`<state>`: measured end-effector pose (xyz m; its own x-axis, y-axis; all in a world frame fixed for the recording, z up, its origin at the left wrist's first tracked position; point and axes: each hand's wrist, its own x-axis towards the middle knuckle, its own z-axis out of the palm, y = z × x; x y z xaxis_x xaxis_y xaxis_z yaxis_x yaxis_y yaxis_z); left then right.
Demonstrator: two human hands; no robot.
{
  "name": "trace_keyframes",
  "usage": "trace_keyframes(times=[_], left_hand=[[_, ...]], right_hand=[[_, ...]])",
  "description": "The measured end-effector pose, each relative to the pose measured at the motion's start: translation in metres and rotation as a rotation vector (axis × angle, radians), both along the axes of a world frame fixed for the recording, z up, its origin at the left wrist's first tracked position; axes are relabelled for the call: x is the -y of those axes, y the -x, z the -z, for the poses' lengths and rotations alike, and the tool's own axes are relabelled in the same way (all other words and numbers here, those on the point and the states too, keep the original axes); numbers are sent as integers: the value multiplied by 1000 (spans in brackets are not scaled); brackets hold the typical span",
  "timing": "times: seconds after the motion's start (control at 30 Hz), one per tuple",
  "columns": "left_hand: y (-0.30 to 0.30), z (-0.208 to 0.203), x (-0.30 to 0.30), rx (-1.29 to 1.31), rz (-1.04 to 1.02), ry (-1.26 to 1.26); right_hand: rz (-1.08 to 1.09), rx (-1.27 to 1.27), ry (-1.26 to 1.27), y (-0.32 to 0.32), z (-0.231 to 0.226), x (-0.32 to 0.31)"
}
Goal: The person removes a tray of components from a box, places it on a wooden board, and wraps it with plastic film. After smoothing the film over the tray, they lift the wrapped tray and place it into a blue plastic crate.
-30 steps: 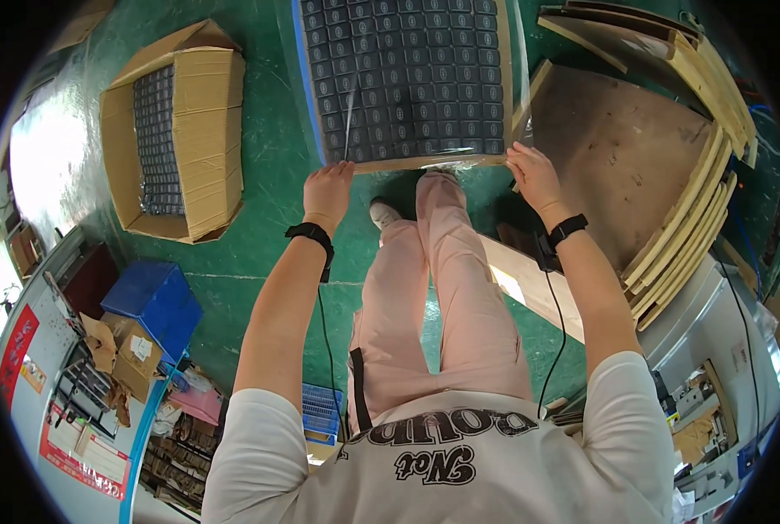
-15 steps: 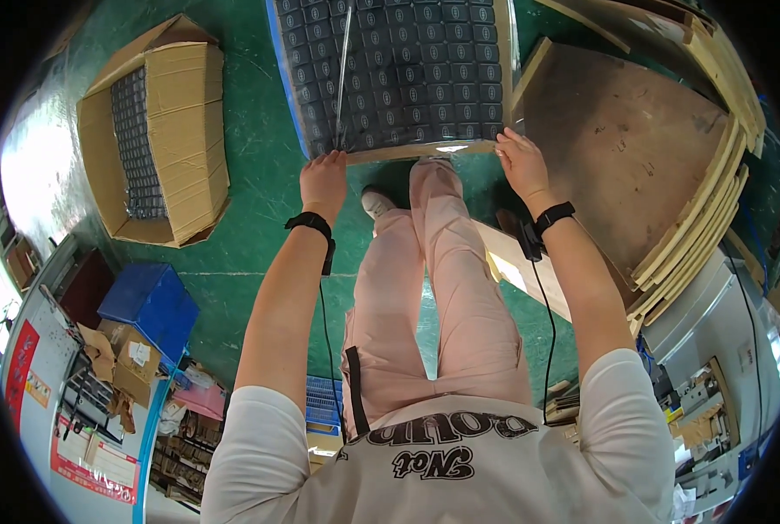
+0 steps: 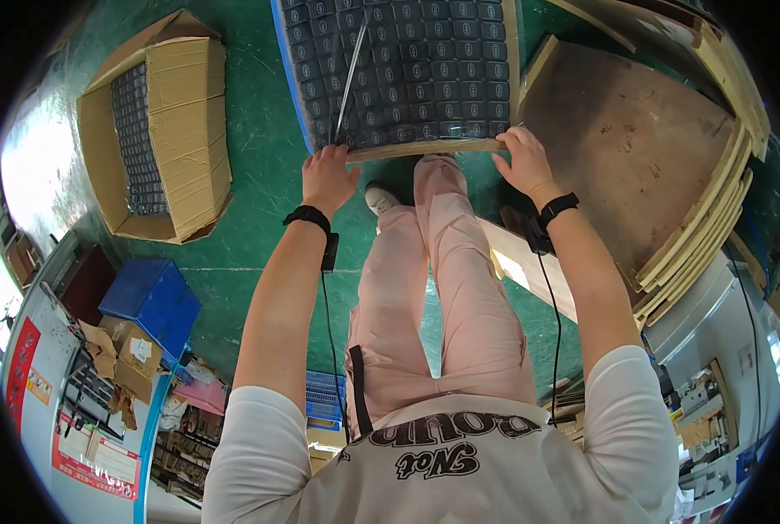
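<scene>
An open cardboard box filled with rows of black square blocks lies ahead of me, with clear plastic film over the blocks. At the left end of its near edge, the fingers of my left hand curl over the rim, the thumb sticking out to the side. My right hand grips the right near corner in the same way, thumb apart. The fingertips of both hands are partly hidden by the edge. Each wrist wears a black strap with a cable.
To the left stands another cardboard box holding black blocks. A stack of brown wooden boards leans at the right, close to my right arm. Further back on the left are a blue bin and shelving. My feet stand on a green floor.
Both thumbs have spread away from the fingers. My hands and the box's near edge have shifted very slightly; the slack strip of film over the blocks now slants more.
</scene>
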<state>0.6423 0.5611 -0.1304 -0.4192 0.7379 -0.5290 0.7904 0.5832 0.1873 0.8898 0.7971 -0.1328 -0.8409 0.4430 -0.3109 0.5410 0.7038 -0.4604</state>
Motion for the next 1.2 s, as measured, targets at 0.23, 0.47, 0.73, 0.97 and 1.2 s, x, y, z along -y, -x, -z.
trace_keyframes(times=[0.23, 0.47, 0.73, 0.97, 1.2], left_hand=[[2, 0, -6, 47, -116, 82], [6, 1, -3, 81, -87, 69], [3, -3, -3, 52, -41, 108], [2, -1, -5, 56, -33, 90], [7, 3, 1, 55, -36, 66]], right_hand=[[-25, 91, -36, 7, -4, 1], [-52, 34, -214, 10, -7, 7], [-153, 298, -155, 65, 1, 43], [-253, -5, 87, 127, 21, 110], [-164, -71, 182, 96, 26, 82]])
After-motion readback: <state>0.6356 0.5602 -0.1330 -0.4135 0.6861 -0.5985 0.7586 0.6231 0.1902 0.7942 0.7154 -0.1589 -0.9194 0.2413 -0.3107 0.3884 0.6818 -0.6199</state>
